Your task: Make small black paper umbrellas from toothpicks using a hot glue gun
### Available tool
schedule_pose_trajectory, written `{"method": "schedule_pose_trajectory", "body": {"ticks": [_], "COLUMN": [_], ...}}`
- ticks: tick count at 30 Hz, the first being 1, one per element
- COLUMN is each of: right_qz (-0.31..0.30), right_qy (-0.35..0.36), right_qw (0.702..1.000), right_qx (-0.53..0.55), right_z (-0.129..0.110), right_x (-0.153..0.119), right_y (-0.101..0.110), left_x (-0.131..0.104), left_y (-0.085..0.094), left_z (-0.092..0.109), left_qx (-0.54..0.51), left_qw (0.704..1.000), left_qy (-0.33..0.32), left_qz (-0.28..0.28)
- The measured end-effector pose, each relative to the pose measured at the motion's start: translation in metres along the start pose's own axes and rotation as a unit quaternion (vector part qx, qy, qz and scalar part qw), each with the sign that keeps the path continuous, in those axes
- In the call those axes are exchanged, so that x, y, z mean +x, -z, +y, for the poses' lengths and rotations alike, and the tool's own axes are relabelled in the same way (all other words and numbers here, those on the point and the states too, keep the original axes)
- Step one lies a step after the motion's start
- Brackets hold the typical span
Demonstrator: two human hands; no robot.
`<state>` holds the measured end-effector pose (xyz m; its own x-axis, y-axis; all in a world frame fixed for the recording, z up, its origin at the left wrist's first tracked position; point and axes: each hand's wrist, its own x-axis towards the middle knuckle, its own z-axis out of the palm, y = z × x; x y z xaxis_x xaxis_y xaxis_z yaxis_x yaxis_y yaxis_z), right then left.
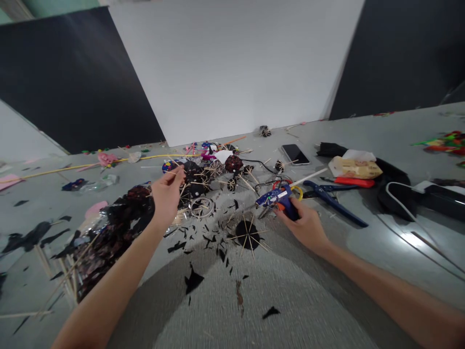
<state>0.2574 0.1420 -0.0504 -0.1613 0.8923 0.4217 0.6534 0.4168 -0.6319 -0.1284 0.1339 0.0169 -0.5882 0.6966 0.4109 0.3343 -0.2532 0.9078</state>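
Note:
My right hand (307, 225) is wrapped round the handle of a blue hot glue gun (274, 196), its nozzle pointing left. A pale glue stick (308, 177) juts from its back. Below and left of the nozzle, a black disc (247, 237) lies on the floor with thin wooden sticks spread across it like spokes. My left hand (169, 186) is closed in a pinch at the edge of a pile of black pieces with sticks (196, 177). Thin sticks show by its fingertips, but I cannot tell whether one is held.
Black scraps (194, 280) litter the floor around the disc. A roll of clear tape (202, 207) lies beside the pile. To the right are blue-handled pliers (337, 206), a red cutter (354, 182) and a phone (295, 154). Dark crumpled material (112, 242) is heaped at the left.

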Motion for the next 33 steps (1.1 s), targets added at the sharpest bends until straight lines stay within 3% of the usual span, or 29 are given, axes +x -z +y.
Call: {"method": "schedule_pose_trajectory", "body": {"ticks": [7,11,17,22,33], "right_qz": [-0.003,-0.009,-0.018,-0.024,-0.017], "right_qy": [0.003,0.002,0.014,0.005,-0.007], "right_qw": [1.0,1.0,1.0,1.0,1.0], "right_qx": [0.005,0.002,0.011,0.008,0.004], "right_z": [-0.004,-0.004,-0.005,-0.006,-0.004], "right_x": [0.0,0.0,0.0,-0.001,-0.001], "right_y": [0.002,0.002,0.004,0.004,0.003], "left_x": [-0.048,-0.072,-0.084,-0.087,-0.09], "left_y": [-0.03,-0.041,-0.044,-0.043,-0.046], "left_z": [-0.012,-0.026,-0.045,-0.046,-0.047], "left_qx": [-0.002,-0.002,0.003,0.016,-0.027], "left_qw": [0.969,0.949,0.935,0.924,0.92], "left_qy": [0.062,0.077,0.065,0.062,0.069], "left_qz": [-0.238,-0.305,-0.348,-0.378,-0.386]}}
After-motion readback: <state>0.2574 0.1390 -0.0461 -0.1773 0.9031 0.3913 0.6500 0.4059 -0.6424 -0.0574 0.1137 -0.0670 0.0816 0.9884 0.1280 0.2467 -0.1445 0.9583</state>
